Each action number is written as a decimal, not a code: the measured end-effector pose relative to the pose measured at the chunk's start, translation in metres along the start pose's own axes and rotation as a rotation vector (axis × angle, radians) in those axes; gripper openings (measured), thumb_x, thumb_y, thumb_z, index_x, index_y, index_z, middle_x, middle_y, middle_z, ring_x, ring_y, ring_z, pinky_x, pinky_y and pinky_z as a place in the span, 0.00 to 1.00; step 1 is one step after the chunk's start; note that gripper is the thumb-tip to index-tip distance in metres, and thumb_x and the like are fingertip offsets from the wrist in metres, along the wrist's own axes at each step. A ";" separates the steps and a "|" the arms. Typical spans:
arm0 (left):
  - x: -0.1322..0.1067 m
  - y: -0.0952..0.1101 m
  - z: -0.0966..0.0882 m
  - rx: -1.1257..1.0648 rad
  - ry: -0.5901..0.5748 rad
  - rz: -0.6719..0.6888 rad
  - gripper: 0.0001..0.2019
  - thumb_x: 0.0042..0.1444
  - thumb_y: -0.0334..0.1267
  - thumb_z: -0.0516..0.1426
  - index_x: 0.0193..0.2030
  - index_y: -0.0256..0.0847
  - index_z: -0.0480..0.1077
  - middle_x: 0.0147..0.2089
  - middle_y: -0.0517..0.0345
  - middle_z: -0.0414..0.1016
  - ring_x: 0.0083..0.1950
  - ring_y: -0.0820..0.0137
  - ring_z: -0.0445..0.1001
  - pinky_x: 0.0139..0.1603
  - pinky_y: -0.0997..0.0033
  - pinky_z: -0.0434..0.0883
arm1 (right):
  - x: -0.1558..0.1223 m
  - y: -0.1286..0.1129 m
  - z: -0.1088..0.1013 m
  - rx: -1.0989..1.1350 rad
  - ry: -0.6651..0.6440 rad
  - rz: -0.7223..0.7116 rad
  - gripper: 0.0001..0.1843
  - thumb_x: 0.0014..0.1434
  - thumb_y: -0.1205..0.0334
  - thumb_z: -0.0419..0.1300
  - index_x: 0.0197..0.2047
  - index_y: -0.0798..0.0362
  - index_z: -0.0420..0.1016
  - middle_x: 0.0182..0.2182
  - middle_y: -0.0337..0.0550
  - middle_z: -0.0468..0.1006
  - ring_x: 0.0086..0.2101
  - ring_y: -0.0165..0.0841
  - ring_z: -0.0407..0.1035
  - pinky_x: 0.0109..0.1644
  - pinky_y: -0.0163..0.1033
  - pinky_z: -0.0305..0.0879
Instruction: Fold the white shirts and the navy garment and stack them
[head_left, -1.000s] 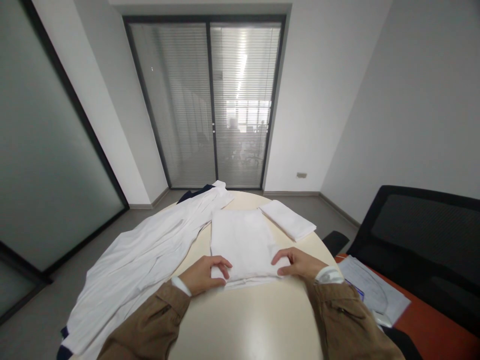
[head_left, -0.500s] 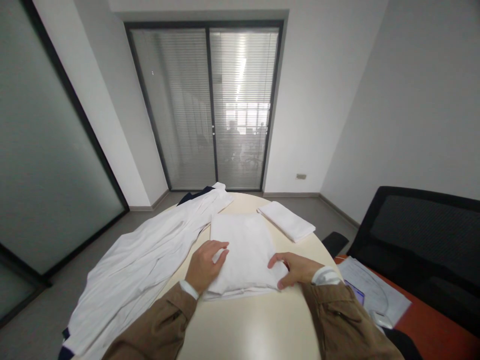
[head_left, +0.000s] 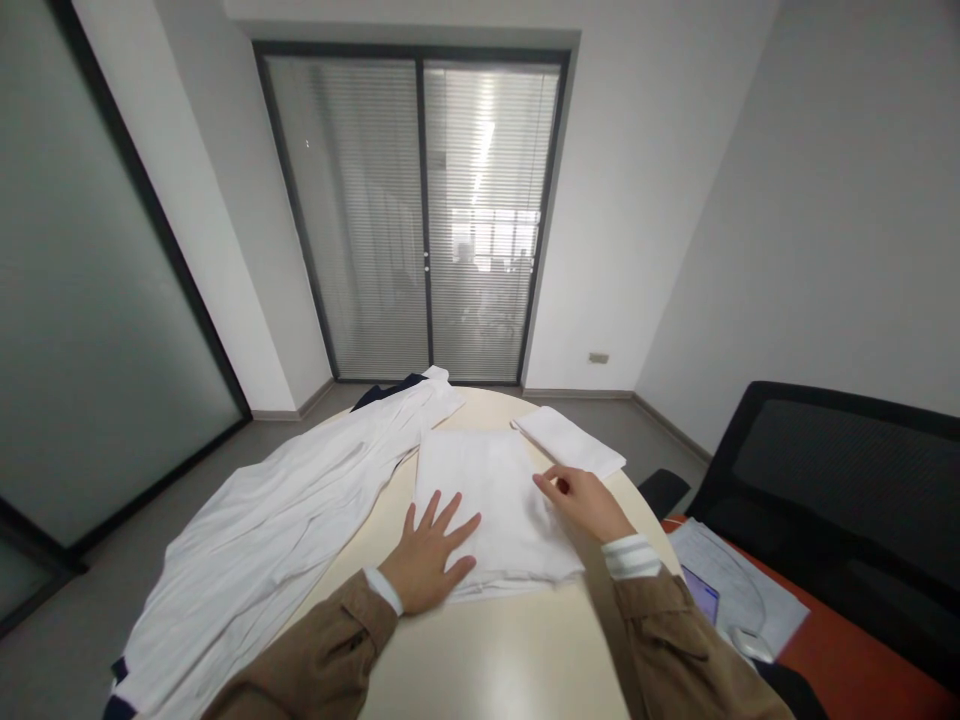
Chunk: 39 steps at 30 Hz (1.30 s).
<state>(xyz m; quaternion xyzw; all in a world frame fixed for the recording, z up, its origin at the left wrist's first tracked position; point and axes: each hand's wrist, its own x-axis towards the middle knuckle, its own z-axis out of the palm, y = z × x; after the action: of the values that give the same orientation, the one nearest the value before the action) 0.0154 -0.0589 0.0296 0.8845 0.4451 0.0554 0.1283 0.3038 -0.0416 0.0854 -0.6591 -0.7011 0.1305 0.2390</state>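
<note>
Our left hand [head_left: 431, 560] is pressed flat, fingers spread, on the near-left corner of the folded cloth [head_left: 495, 490]. Our right hand [head_left: 585, 500] rests loose and open on its right edge, gripping nothing. The cloth sits mid-table [head_left: 510, 660] beside a long white garment [head_left: 285, 520]. It looks soft, light and floppy, so we'd pinch the corners, all layers together.

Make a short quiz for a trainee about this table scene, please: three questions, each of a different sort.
1. True or false: the left hand lies flat, fingers spread, on the folded white cloth.
2. What does the right hand touch? A: a cup. B: the folded white cloth. C: a book.
3. Fill in: the long unfolded garment lies to the ____ of the folded white cloth.

Key: 1 true; 2 B; 3 left.
</note>
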 end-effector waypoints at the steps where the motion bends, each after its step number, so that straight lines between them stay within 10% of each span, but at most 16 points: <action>1: 0.000 0.001 -0.001 -0.004 -0.001 0.000 0.28 0.66 0.56 0.44 0.72 0.63 0.44 0.77 0.57 0.35 0.75 0.45 0.30 0.66 0.26 0.39 | 0.001 -0.016 -0.001 -0.004 -0.009 -0.062 0.30 0.63 0.37 0.48 0.41 0.52 0.80 0.27 0.44 0.78 0.29 0.35 0.70 0.36 0.38 0.61; 5: 0.000 0.002 -0.003 -0.012 -0.016 -0.002 0.29 0.66 0.57 0.44 0.72 0.61 0.45 0.77 0.55 0.35 0.75 0.45 0.30 0.66 0.27 0.40 | 0.015 -0.065 0.013 -0.086 -0.095 -0.282 0.29 0.65 0.40 0.47 0.57 0.50 0.72 0.48 0.50 0.79 0.49 0.42 0.70 0.53 0.44 0.62; 11: -0.002 -0.003 -0.003 -0.033 -0.035 -0.007 0.31 0.65 0.57 0.47 0.72 0.58 0.48 0.76 0.53 0.38 0.75 0.47 0.35 0.67 0.31 0.42 | 0.041 -0.052 0.074 -0.336 -0.252 -0.209 0.39 0.65 0.36 0.42 0.73 0.46 0.47 0.72 0.50 0.44 0.69 0.55 0.34 0.66 0.68 0.31; 16: 0.000 -0.004 -0.009 -0.090 0.159 -0.047 0.24 0.67 0.52 0.46 0.65 0.47 0.63 0.63 0.48 0.68 0.65 0.55 0.63 0.64 0.46 0.59 | 0.025 -0.037 0.102 -0.357 -0.202 -0.226 0.40 0.64 0.34 0.39 0.73 0.42 0.41 0.72 0.47 0.37 0.69 0.57 0.31 0.65 0.70 0.26; 19: 0.007 -0.003 -0.014 -0.143 0.269 -0.061 0.22 0.68 0.49 0.44 0.58 0.43 0.70 0.55 0.48 0.75 0.57 0.60 0.71 0.63 0.52 0.63 | 0.010 -0.041 0.102 -0.355 -0.193 -0.244 0.40 0.64 0.34 0.40 0.73 0.43 0.41 0.72 0.48 0.37 0.68 0.60 0.31 0.64 0.71 0.29; 25: 0.033 -0.009 -0.001 -0.011 0.325 -0.083 0.26 0.68 0.48 0.45 0.70 0.46 0.56 0.75 0.49 0.47 0.74 0.55 0.46 0.70 0.48 0.51 | -0.019 -0.049 0.108 -0.357 -0.131 -0.217 0.40 0.64 0.35 0.40 0.74 0.43 0.41 0.72 0.49 0.38 0.68 0.62 0.32 0.64 0.72 0.31; 29: 0.039 -0.017 0.019 0.122 0.318 -0.224 0.28 0.67 0.49 0.45 0.71 0.46 0.53 0.75 0.44 0.45 0.75 0.51 0.43 0.69 0.41 0.48 | -0.028 -0.051 0.100 -0.336 -0.145 -0.221 0.38 0.65 0.38 0.40 0.73 0.44 0.44 0.72 0.50 0.42 0.68 0.61 0.35 0.64 0.70 0.34; 35: 0.034 -0.018 0.027 0.158 0.367 -0.229 0.28 0.66 0.50 0.46 0.71 0.47 0.53 0.75 0.45 0.46 0.74 0.48 0.43 0.68 0.41 0.51 | 0.008 -0.069 0.053 -0.348 -0.404 -0.180 0.31 0.66 0.41 0.44 0.63 0.49 0.66 0.59 0.59 0.69 0.56 0.55 0.64 0.55 0.66 0.56; 39: 0.032 -0.016 0.025 0.155 0.365 -0.231 0.28 0.66 0.49 0.47 0.72 0.48 0.53 0.75 0.45 0.47 0.74 0.47 0.43 0.67 0.40 0.52 | 0.044 -0.072 0.052 -0.368 -0.255 -0.193 0.32 0.67 0.42 0.42 0.68 0.47 0.58 0.68 0.54 0.56 0.65 0.55 0.49 0.62 0.67 0.45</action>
<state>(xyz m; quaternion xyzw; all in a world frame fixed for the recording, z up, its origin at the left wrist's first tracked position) 0.0275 -0.0286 0.0009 0.8104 0.5619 0.1651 -0.0171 0.2148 0.0017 0.0845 -0.5998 -0.7971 0.0591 0.0357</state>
